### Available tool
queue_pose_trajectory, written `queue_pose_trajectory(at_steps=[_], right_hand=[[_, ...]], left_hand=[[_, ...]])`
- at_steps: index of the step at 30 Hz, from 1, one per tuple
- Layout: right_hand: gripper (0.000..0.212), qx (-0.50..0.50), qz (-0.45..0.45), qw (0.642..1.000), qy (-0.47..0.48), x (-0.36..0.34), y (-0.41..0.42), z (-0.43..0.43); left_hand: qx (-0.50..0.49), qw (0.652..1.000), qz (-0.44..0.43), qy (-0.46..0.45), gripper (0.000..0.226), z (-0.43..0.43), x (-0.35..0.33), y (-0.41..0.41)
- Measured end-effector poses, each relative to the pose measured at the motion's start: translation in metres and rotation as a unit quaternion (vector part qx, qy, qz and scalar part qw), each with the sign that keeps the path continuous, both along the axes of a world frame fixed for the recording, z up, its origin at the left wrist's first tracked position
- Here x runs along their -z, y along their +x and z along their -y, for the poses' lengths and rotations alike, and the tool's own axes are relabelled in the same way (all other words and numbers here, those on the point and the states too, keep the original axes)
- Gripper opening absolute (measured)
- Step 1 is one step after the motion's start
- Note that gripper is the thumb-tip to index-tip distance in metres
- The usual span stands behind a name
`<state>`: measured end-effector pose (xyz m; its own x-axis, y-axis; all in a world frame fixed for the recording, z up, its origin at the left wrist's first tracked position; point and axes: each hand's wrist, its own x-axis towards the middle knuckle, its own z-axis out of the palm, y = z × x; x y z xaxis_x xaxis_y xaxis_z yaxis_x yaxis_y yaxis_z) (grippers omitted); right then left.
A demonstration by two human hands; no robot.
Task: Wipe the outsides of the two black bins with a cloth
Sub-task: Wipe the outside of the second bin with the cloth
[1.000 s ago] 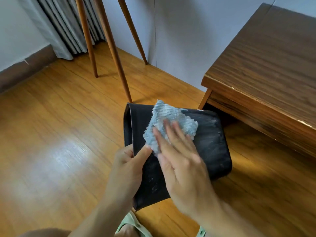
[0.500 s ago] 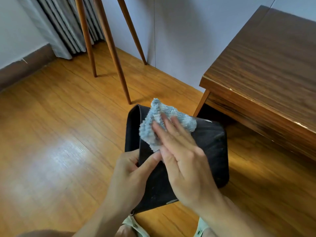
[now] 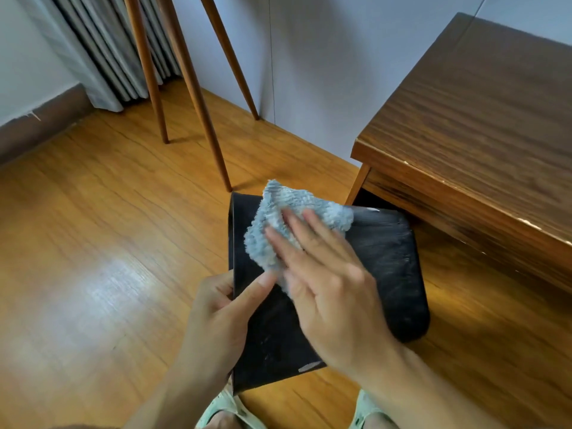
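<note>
A black bin (image 3: 393, 267) lies tipped on its side on the wooden floor, its broad face streaked with grey dust. A fluffy pale-blue cloth (image 3: 294, 212) lies crumpled on that face. My right hand (image 3: 328, 283) presses flat on the cloth with straight fingers. My left hand (image 3: 219, 317) grips the bin's left edge, thumb on the top face and fingers curled round the side. Only one bin is in view.
A dark wooden table (image 3: 483, 125) stands at the right, its corner just above the bin's far end. Three slanted wooden legs (image 3: 198, 97) stand behind the bin. Grey curtains (image 3: 102, 48) hang at the back left. My pale-green slippers (image 3: 229, 410) show at the bottom.
My right hand has slid the cloth leftward and toward the near part of the face, then a little back again. The bin has rocked slightly. My left hand keeps its grip.
</note>
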<state>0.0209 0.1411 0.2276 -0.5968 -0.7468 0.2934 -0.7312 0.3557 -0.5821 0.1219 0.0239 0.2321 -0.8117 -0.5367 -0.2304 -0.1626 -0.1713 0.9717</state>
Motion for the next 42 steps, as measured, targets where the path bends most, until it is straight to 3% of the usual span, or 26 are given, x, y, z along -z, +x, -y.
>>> queue_pose_trajectory(at_steps=[4, 6, 8, 11, 14, 17, 21, 23, 24, 27, 30, 34, 40, 42], right_hand=[[0.037, 0.184, 0.037, 0.980, 0.062, -0.001, -0.056, -0.023], [0.032, 0.249, 0.084, 0.961, 0.082, 0.001, -0.067, -0.027], [0.032, 0.217, 0.070, 0.972, 0.048, -0.003, -0.050, -0.021], [0.041, 0.087, 0.073, 0.993, -0.010, -0.009, -0.009, -0.005], [0.046, 0.027, 0.049, 0.998, -0.022, -0.007, -0.002, -0.004], [0.042, 0.109, 0.059, 0.992, 0.004, -0.007, -0.028, -0.019], [0.041, 0.252, 0.161, 0.953, 0.040, -0.004, -0.068, -0.042], [0.044, 0.282, 0.206, 0.936, 0.032, -0.003, -0.072, -0.043], [0.043, 0.290, 0.225, 0.930, 0.024, -0.002, -0.072, -0.042], [0.038, 0.297, 0.309, 0.903, -0.044, 0.001, -0.076, -0.040], [0.030, 0.300, 0.367, 0.873, -0.115, -0.004, -0.079, -0.039], [0.031, 0.278, 0.349, 0.880, -0.161, -0.005, -0.075, -0.038], [0.045, 0.244, 0.338, 0.898, -0.139, 0.004, -0.060, -0.031], [0.043, 0.230, 0.332, 0.906, -0.125, 0.008, -0.057, -0.029]], left_hand=[[0.023, 0.998, 0.016, -0.055, 0.070, 0.001, -0.001, 0.004], [0.044, 0.994, 0.010, -0.098, 0.068, -0.001, -0.002, 0.005], [0.055, 0.991, 0.001, -0.121, 0.063, -0.003, -0.001, 0.004], [0.076, 0.989, -0.014, -0.125, 0.053, -0.009, 0.002, 0.001], [0.061, 0.994, -0.020, -0.088, 0.047, -0.012, 0.002, 0.003], [0.043, 0.993, -0.022, -0.109, 0.064, -0.007, -0.003, 0.006], [0.041, 0.986, -0.030, -0.158, 0.090, 0.004, -0.011, 0.008], [0.026, 0.986, -0.040, -0.157, 0.087, 0.006, -0.013, 0.007], [0.022, 0.987, -0.049, -0.154, 0.073, 0.006, -0.013, 0.007], [0.035, 0.988, -0.064, -0.135, 0.013, 0.005, -0.014, 0.005], [0.055, 0.990, -0.057, -0.117, 0.020, 0.008, -0.013, 0.007], [0.041, 0.996, -0.037, -0.064, 0.024, 0.015, -0.022, 0.003], [-0.118, 0.979, 0.026, 0.162, 0.059, 0.018, -0.031, -0.005], [-0.160, 0.967, 0.057, 0.191, 0.050, 0.021, -0.032, -0.006]])
